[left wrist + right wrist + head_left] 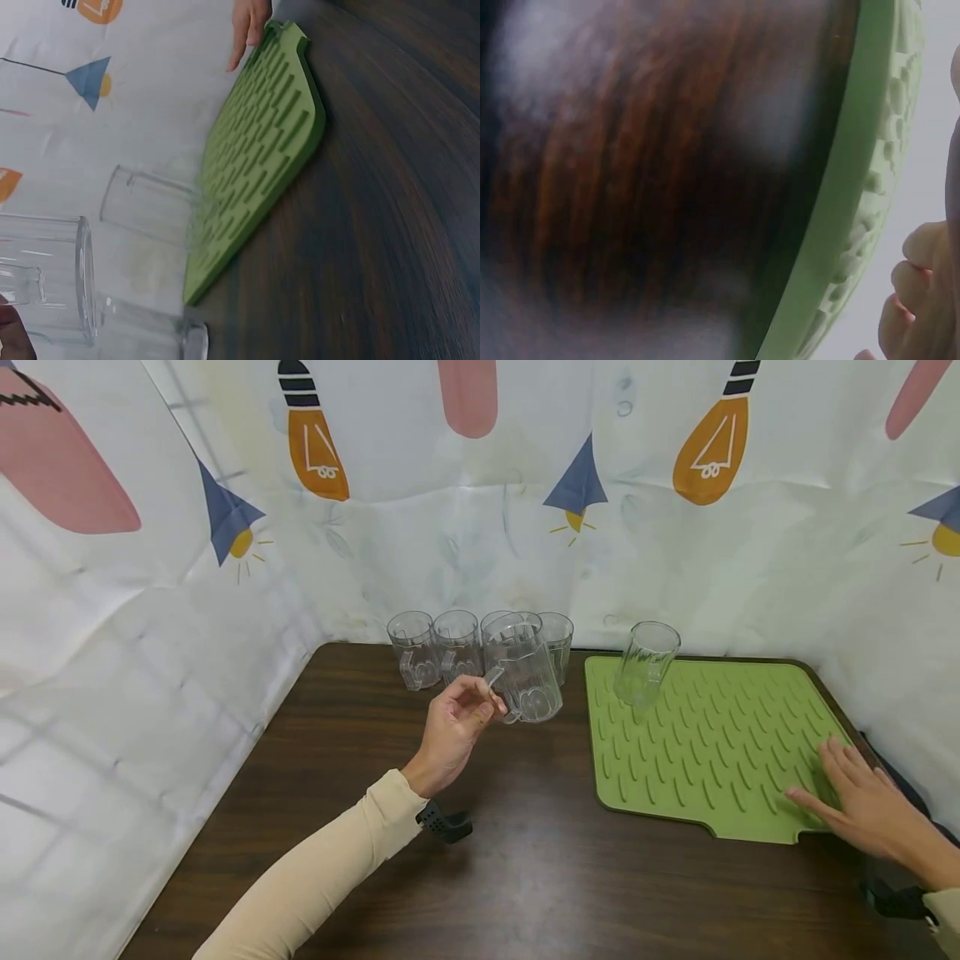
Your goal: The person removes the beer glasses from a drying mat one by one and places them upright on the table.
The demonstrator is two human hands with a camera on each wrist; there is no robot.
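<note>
My left hand (462, 727) pinches the handle of a clear glass mug (525, 672), which hangs tilted above the table in front of a row of similar mugs. The same held mug (45, 277) shows at the lower left of the left wrist view. On the right, my right hand (862, 793) rests with straight, spread fingers on the right edge of a green ridged drying mat (720, 743). Another clear glass mug (648, 664) stands on the mat's back left corner. In the right wrist view, curled-looking fingertips (911, 285) appear beside the mat's edge.
Several clear mugs stand along the back of the dark wooden table (525, 860), including a left-end mug (415, 652) and a right-end mug (558, 643). A white patterned sheet (480, 543) hangs behind and at the sides. The mat has a raised rim and a front spout.
</note>
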